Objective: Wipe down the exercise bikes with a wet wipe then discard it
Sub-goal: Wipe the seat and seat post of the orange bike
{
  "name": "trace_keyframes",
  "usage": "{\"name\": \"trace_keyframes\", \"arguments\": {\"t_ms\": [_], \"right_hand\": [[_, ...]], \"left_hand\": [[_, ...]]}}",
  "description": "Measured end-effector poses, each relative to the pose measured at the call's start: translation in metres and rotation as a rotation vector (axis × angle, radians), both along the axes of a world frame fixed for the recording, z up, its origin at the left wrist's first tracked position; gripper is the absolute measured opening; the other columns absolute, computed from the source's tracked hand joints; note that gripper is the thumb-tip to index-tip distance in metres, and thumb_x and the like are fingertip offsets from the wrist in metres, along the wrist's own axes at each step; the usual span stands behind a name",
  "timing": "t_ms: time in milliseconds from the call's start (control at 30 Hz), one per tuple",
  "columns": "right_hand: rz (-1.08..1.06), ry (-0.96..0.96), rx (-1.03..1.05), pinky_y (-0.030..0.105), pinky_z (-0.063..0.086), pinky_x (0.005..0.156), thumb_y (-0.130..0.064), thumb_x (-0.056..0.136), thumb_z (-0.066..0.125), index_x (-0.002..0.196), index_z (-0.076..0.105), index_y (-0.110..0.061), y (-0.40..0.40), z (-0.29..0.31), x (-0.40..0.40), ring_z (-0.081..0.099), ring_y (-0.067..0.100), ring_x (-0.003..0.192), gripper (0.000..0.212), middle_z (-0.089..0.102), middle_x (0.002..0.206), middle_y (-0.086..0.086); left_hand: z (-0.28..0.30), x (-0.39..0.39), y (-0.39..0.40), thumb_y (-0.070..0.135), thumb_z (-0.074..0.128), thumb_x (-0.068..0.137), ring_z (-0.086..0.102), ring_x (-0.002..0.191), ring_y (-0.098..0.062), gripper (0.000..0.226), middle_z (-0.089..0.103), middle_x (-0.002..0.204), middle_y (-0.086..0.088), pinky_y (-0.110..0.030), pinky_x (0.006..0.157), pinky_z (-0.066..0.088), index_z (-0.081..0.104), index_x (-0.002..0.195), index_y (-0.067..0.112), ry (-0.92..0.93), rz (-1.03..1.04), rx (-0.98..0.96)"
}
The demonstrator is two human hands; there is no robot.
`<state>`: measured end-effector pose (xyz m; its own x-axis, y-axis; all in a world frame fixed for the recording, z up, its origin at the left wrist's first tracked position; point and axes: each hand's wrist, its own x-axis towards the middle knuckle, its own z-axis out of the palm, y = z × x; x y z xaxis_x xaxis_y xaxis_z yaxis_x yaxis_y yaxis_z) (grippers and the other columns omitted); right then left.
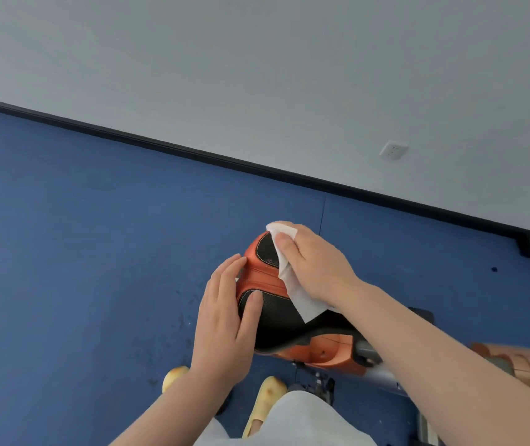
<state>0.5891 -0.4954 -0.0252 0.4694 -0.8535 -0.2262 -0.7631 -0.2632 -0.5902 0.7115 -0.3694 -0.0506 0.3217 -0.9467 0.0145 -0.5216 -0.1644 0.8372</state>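
Blue floor fills the left of the view, meeting a pale wall along a dark skirting strip; a socket sits low on the wall to the right. The person's left hand lies flat with fingers spread on the left edge of the orange-and-black bike seat. Just right of it, the right hand presses a white wet wipe onto the seat's top, the wipe trapped under palm and fingers with its lower corner trailing free. Yellow shoes show below.
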Motion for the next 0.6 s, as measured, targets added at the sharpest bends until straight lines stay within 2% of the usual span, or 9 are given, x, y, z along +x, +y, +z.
{"name": "trace_keyframes", "arguments": {"t_ms": [67,133,167,233,300,367,433,533,600], "right_hand": [[-0.114,0.087,0.057,0.035,0.041,0.084,-0.043,0.102,0.019,0.135,0.043,-0.035,0.014,0.003,-0.030,0.055,0.021,0.109,0.042,0.060,0.122,-0.002],[-0.173,0.245,0.106,0.032,0.035,0.073,-0.036,0.103,0.017,0.130,0.047,-0.026,0.023,0.007,-0.053,0.056,0.025,0.094,0.042,0.063,0.105,0.004],[-0.198,0.284,0.109,0.031,0.034,0.071,-0.032,0.103,0.016,0.128,0.047,-0.021,0.025,0.009,-0.056,0.054,0.026,0.093,0.041,0.061,0.103,0.006],[-0.172,0.274,0.060,0.035,0.039,0.079,-0.030,0.103,0.016,0.134,0.041,-0.023,0.020,0.009,-0.042,0.054,0.028,0.105,0.040,0.059,0.120,0.005],[-0.157,0.139,0.046,0.039,0.040,0.093,-0.037,0.103,0.017,0.140,0.035,-0.033,0.018,0.010,-0.010,0.049,0.023,0.121,0.042,0.051,0.137,-0.004],[-0.148,0.033,-0.059,0.039,0.039,0.095,-0.040,0.102,0.020,0.141,0.033,-0.038,0.018,0.008,0.016,0.042,0.015,0.128,0.042,0.043,0.143,-0.014],[-0.149,-0.001,-0.153,0.037,0.042,0.091,-0.040,0.102,0.022,0.142,0.033,-0.039,0.023,0.005,0.019,0.042,0.011,0.127,0.041,0.041,0.143,-0.018],[-0.200,0.066,-0.186,0.036,0.045,0.084,-0.040,0.102,0.022,0.144,0.030,-0.037,0.046,-0.001,-0.019,0.053,0.015,0.115,0.043,0.049,0.138,-0.014],[-0.280,0.189,-0.236,0.034,0.041,0.083,-0.040,0.099,0.016,0.137,0.044,-0.032,0.065,-0.003,-0.051,0.056,0.018,0.101,0.048,0.062,0.121,-0.008]], "left_hand": [[0.003,0.003,-0.004,0.051,0.026,0.086,0.027,0.132,0.005,0.054,0.029,0.145,0.024,-0.027,0.109,0.028,0.030,0.139,0.037,-0.008,-0.042,0.018],[0.006,0.003,-0.007,0.052,0.024,0.085,0.027,0.132,0.005,0.058,0.025,0.145,0.029,-0.023,0.107,0.025,0.023,0.142,0.041,-0.015,-0.077,0.026],[0.007,0.002,-0.008,0.052,0.023,0.085,0.027,0.131,0.006,0.058,0.024,0.144,0.032,-0.022,0.105,0.025,0.021,0.142,0.044,-0.015,-0.085,0.031],[0.008,0.000,-0.008,0.049,0.024,0.086,0.027,0.130,0.007,0.055,0.022,0.141,0.038,-0.021,0.103,0.026,0.018,0.141,0.048,-0.004,-0.077,0.036],[0.007,0.001,-0.009,0.041,0.029,0.088,0.026,0.131,0.009,0.054,0.021,0.140,0.041,-0.022,0.104,0.026,0.018,0.140,0.049,0.009,-0.082,0.031],[0.006,0.004,-0.012,0.037,0.030,0.090,0.023,0.134,0.008,0.055,0.022,0.146,0.034,-0.023,0.108,0.024,0.019,0.142,0.046,0.003,-0.123,0.021],[0.008,0.008,-0.016,0.039,0.028,0.092,0.018,0.137,0.008,0.054,0.021,0.150,0.027,-0.023,0.112,0.020,0.021,0.145,0.040,-0.026,-0.186,0.011],[0.016,0.011,-0.029,0.043,0.024,0.092,0.011,0.140,0.009,0.054,0.016,0.148,0.031,-0.020,0.114,0.014,0.025,0.146,0.034,-0.098,-0.297,-0.012],[0.021,0.009,-0.042,0.044,0.021,0.093,0.006,0.141,0.006,0.055,0.019,0.151,0.025,-0.024,0.117,0.010,0.028,0.146,0.029,-0.213,-0.413,-0.017]]}}
